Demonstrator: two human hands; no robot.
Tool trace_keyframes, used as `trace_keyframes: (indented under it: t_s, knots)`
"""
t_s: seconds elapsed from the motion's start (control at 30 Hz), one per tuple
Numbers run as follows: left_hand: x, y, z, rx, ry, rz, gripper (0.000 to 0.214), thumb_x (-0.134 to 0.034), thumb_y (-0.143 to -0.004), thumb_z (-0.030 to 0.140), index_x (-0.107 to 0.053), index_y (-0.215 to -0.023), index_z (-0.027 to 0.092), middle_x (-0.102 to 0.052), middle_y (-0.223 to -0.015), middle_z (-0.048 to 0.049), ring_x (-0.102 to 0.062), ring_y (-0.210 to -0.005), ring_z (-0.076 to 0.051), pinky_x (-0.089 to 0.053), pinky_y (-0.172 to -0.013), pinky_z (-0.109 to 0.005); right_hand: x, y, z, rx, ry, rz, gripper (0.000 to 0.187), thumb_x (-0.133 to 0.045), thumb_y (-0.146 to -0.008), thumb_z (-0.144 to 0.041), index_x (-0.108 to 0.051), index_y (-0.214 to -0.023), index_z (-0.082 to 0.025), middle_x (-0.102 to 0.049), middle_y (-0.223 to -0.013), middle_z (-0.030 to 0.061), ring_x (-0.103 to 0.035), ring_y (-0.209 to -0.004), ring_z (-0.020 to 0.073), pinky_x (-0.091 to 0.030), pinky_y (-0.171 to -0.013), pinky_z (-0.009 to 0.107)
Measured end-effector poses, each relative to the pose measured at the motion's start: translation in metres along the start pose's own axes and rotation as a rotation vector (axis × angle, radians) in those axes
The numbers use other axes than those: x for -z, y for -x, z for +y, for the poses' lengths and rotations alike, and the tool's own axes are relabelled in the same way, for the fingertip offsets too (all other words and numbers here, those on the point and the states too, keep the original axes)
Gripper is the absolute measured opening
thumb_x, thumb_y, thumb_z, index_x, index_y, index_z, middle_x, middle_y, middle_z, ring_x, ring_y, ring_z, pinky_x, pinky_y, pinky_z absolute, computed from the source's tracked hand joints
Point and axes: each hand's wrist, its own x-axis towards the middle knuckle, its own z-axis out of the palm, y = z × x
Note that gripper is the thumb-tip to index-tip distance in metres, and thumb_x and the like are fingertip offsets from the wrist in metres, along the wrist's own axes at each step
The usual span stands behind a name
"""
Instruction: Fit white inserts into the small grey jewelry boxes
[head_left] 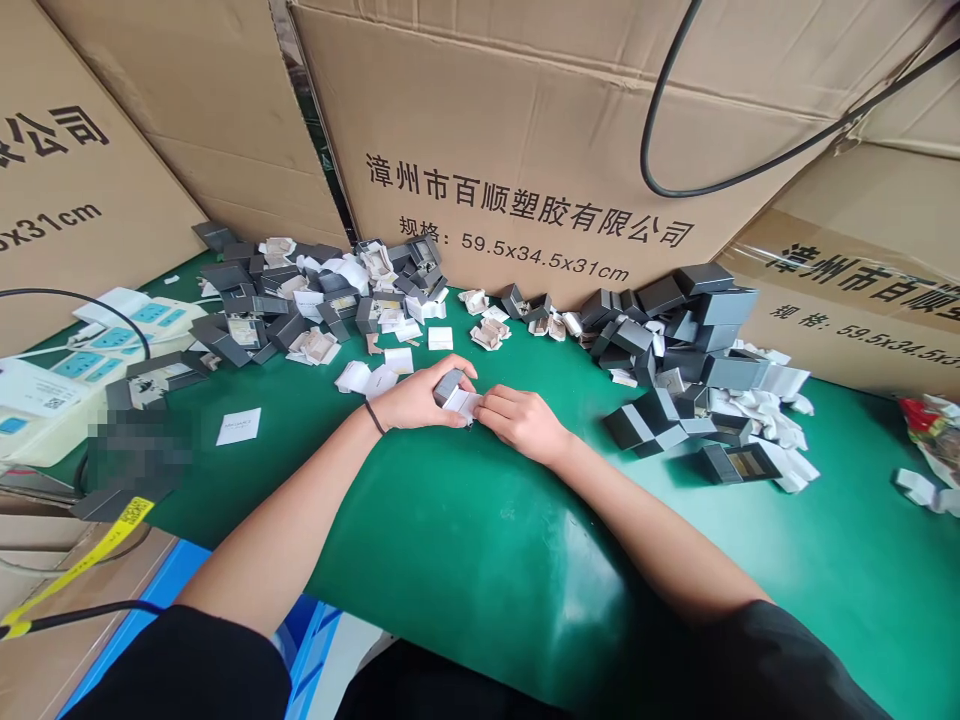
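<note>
My left hand (415, 396) is closed round a small dark grey box (448, 386) above the green table, thumb below and fingers over the top. A white paper piece (463, 403) sticks out of the box's right side. Against that paper, my right hand (523, 424) has its fingertips closed in a pinch; the fingers partly hide what they hold. Just left of the hands lie some white paper slips (367, 377). Behind the hands is a crumpled pale insert (490, 332).
Heaps of dark grey boxes with white paper stand at the back left (262, 300) and on the right (705, 340). A white power strip (112, 345) with cables lies far left. Large cardboard cartons (510, 120) wall off the back, and a black cable (646, 150) hangs before them.
</note>
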Motion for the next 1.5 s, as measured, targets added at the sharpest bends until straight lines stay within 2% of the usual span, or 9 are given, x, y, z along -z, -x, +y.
trace_keyframes:
  t_s: [0.17, 0.33, 0.67, 0.8, 0.97, 1.13, 1.23, 1.37, 1.5]
  knots:
    - [-0.001, 0.0, -0.002, -0.002, -0.003, 0.027, 0.059, -0.073, -0.062, 0.031, -0.042, -0.113, 0.023, -0.06, -0.101, -0.004, -0.059, -0.089, -0.018, -0.046, -0.074, -0.03, 0.008, -0.001, -0.004, 0.019, 0.034, -0.048, 0.029, -0.034, -0.095, -0.014, -0.058, -0.08, -0.017, -0.06, -0.077, 0.0054, -0.05, -0.072, 0.0146, -0.035, -0.057, 0.028]
    - [0.002, 0.001, -0.004, -0.013, -0.018, -0.042, 0.067, -0.069, -0.065, 0.028, -0.036, -0.124, 0.025, -0.057, -0.107, -0.005, -0.058, -0.091, -0.018, -0.046, -0.074, -0.028, 0.01, -0.002, -0.009, -0.01, 0.015, -0.073, 0.03, -0.033, -0.095, -0.014, -0.059, -0.079, -0.016, -0.06, -0.076, 0.0061, -0.051, -0.07, 0.0145, -0.036, -0.059, 0.028]
    - [0.003, 0.001, -0.003, -0.004, -0.02, -0.04, 0.069, -0.068, -0.065, 0.025, -0.036, -0.126, 0.025, -0.056, -0.107, -0.0046, -0.058, -0.086, -0.016, -0.046, -0.071, -0.027, 0.003, 0.003, -0.012, -0.069, -0.05, -0.027, 0.028, -0.037, -0.094, -0.019, -0.064, -0.086, -0.016, -0.066, -0.085, 0.0095, -0.058, -0.089, 0.0184, -0.045, -0.071, 0.03]
    - [0.004, 0.001, -0.001, -0.009, -0.033, -0.025, 0.068, -0.069, -0.065, 0.028, -0.038, -0.125, 0.024, -0.058, -0.106, -0.005, -0.058, -0.092, -0.018, -0.046, -0.076, -0.029, 0.003, 0.004, -0.008, -0.056, -0.084, 0.023, 0.027, -0.037, -0.094, -0.019, -0.064, -0.087, -0.016, -0.067, -0.092, 0.0097, -0.06, -0.097, 0.0185, -0.046, -0.072, 0.029]
    - [0.004, 0.0, -0.001, -0.012, -0.038, -0.007, 0.067, -0.069, -0.066, 0.03, -0.039, -0.125, 0.024, -0.059, -0.105, -0.0049, -0.058, -0.094, -0.019, -0.046, -0.078, -0.03, 0.001, 0.005, -0.006, -0.05, -0.109, 0.023, 0.023, -0.04, -0.092, -0.019, -0.062, -0.089, -0.016, -0.066, -0.089, 0.0081, -0.061, -0.089, 0.0166, -0.044, -0.072, 0.028]
    - [0.002, 0.001, -0.001, 0.003, -0.008, -0.005, 0.071, -0.07, -0.066, 0.028, -0.035, -0.129, 0.026, -0.058, -0.105, -0.0043, -0.058, -0.093, -0.018, -0.046, -0.077, -0.029, -0.003, 0.004, -0.012, -0.2, -0.112, 0.019, 0.025, -0.041, -0.081, -0.008, -0.06, -0.094, -0.018, -0.062, -0.081, 0.0042, -0.054, -0.072, 0.0141, -0.04, -0.062, 0.025]
    - [0.001, 0.001, -0.001, 0.002, 0.004, 0.005, 0.071, -0.07, -0.066, 0.027, -0.035, -0.128, 0.025, -0.058, -0.103, -0.0041, -0.058, -0.092, -0.017, -0.046, -0.078, -0.029, -0.004, 0.002, -0.019, -0.218, -0.073, 0.01, 0.022, -0.043, -0.078, -0.007, -0.06, -0.086, -0.017, -0.059, -0.075, 0.0037, -0.05, -0.068, 0.0151, -0.038, -0.058, 0.026]
    - [0.0, 0.002, -0.001, -0.005, -0.006, 0.032, 0.067, -0.068, -0.068, 0.03, -0.036, -0.127, 0.024, -0.058, -0.101, -0.0041, -0.058, -0.09, -0.017, -0.046, -0.079, -0.029, -0.007, 0.004, -0.026, -0.176, -0.062, 0.017, 0.02, -0.043, -0.078, -0.007, -0.061, -0.083, -0.016, -0.062, -0.081, 0.0063, -0.053, -0.08, 0.0177, -0.043, -0.065, 0.027]
    - [0.001, 0.003, -0.001, -0.05, -0.009, 0.051, 0.065, -0.065, -0.071, 0.03, -0.036, -0.129, 0.022, -0.057, -0.107, -0.0069, -0.057, -0.098, -0.018, -0.045, -0.086, -0.032, -0.008, 0.006, -0.022, -0.284, -0.296, 0.116, 0.03, -0.039, -0.08, -0.005, -0.062, -0.092, -0.018, -0.065, -0.094, 0.0065, -0.055, -0.092, 0.0166, -0.047, -0.075, 0.028]
